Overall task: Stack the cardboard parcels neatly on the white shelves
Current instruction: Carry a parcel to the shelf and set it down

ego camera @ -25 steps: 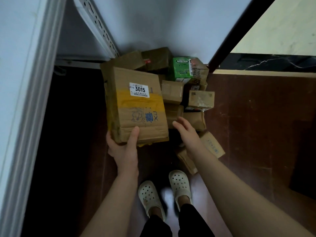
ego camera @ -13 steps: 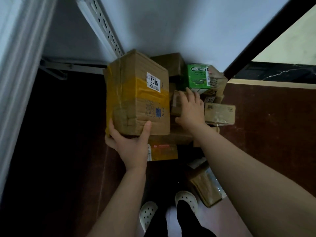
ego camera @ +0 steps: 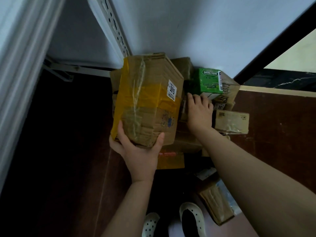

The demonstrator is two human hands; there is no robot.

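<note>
The left hand [ego camera: 138, 151] is gripping the large cardboard parcel [ego camera: 147, 100] at its near end: the thumb is lying up the creased side face and a finger is wrapping the opposite, yellow-taped edge. The parcel is being held tilted, with its far end pointing towards the white wall. A white label [ego camera: 171, 90] reading 3015 is showing on its right face.

The right hand [ego camera: 200, 112] is reaching into the parcel pile [ego camera: 186, 142] just right of the held parcel, palm down, with its fingertips lying just below the green box [ego camera: 210, 81] (printed DOUBLEMINT). Whether those fingers are gripping anything underneath cannot be told.

A small brown parcel [ego camera: 230, 122] is sitting just right of the right hand. A flat yellow-taped parcel [ego camera: 171, 159] is lying below the left hand's wrist. Another parcel [ego camera: 215, 206] is lying on the dark floor [ego camera: 282, 134] beneath the right forearm, near the white perforated shoes [ego camera: 150, 224].

The slotted white shelf upright [ego camera: 111, 26] is running diagonally above the held parcel, well apart from both hands.
</note>
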